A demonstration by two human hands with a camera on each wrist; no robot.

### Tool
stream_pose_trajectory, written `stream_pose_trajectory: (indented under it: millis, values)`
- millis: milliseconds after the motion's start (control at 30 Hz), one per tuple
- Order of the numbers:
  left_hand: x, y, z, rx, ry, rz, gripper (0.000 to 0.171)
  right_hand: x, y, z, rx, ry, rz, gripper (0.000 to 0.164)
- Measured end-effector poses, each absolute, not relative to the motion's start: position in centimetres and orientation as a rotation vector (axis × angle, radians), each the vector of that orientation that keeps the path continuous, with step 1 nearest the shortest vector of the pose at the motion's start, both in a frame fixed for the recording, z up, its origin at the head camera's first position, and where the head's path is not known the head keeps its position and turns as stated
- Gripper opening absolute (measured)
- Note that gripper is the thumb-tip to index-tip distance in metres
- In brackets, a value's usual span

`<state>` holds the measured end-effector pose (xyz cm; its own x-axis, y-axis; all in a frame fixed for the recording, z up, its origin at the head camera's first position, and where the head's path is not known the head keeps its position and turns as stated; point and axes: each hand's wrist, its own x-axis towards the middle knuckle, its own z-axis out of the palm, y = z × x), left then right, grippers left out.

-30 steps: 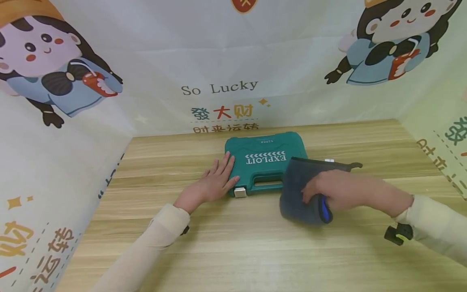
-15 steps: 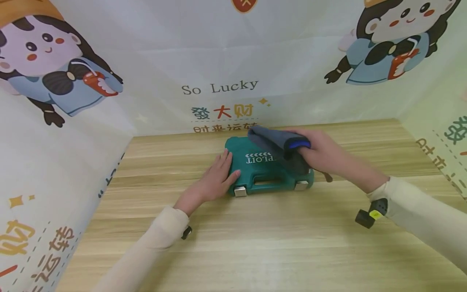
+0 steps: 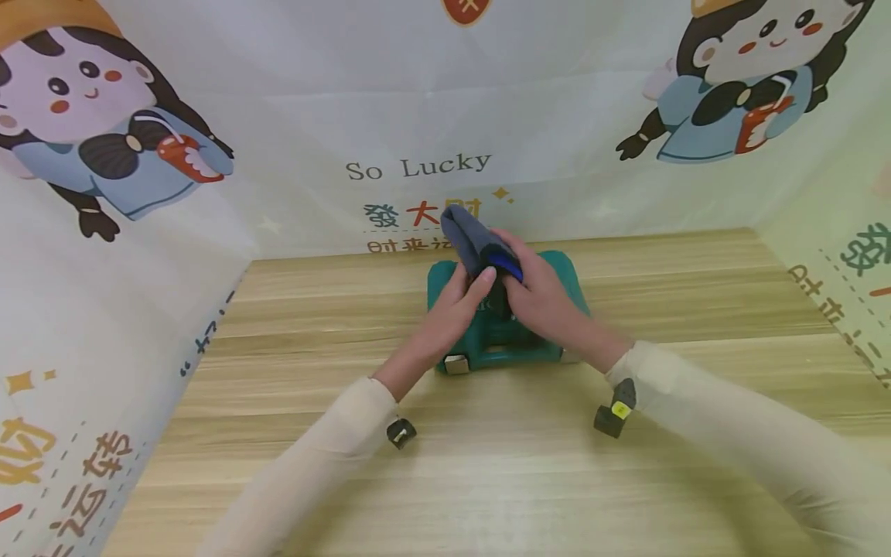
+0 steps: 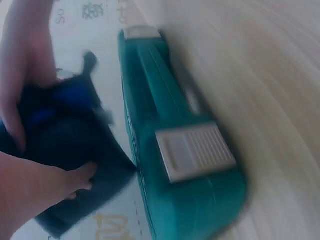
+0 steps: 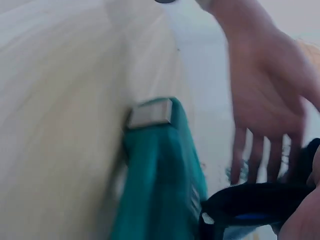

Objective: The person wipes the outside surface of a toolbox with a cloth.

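A folded grey-blue cloth (image 3: 468, 236) with black edging and a bright blue inner side is raised over the green toolbox (image 3: 506, 357). My right hand (image 3: 546, 300) grips it from the right. My left hand (image 3: 445, 313) meets it from the left, thumb near the front fold. In the right wrist view the fingers of my left hand (image 5: 265, 107) are straight and spread beside the cloth. A small loop hangs from the cloth (image 4: 55, 130) in the left wrist view. Both hands and the cloth hide most of the toolbox lid and its lettering.
The toolbox lies flat on the wood-grain table (image 3: 334, 325), its handle and metal latches (image 3: 456, 364) facing me. Behind and at the sides stand white printed panels (image 3: 299, 147). A small black camera (image 3: 401, 432) is strapped at each wrist.
My right hand has carried the cloth leftward and up over the toolbox, away from its right half. My left hand has left the toolbox's left edge and come up to the cloth.
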<state>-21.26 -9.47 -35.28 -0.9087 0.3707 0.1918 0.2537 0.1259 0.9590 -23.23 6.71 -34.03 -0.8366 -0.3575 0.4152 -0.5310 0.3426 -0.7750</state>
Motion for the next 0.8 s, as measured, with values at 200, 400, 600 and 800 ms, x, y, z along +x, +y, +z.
stream_pose_trajectory:
  millis: [200,400,600,800]
  values:
    - [-21.1,-8.3,-35.3,0.406,2.243,2.061,0.077,-22.8,4.8,-35.4,0.923,-2.488,1.569,0.066]
    - [-21.3,-8.6,-35.4,0.113,2.27,2.191,0.065,-22.6,4.6,-35.9,1.175,-2.468,1.422,0.074]
    - [-21.5,-9.8,-35.1,-0.132,2.137,2.32,0.054,-22.4,5.9,-36.1,1.256,-2.528,1.311,0.073]
    - [-21.7,-11.8,-34.7,-0.256,2.011,2.466,0.048,-22.4,8.7,-37.3,1.302,-2.646,1.201,0.065]
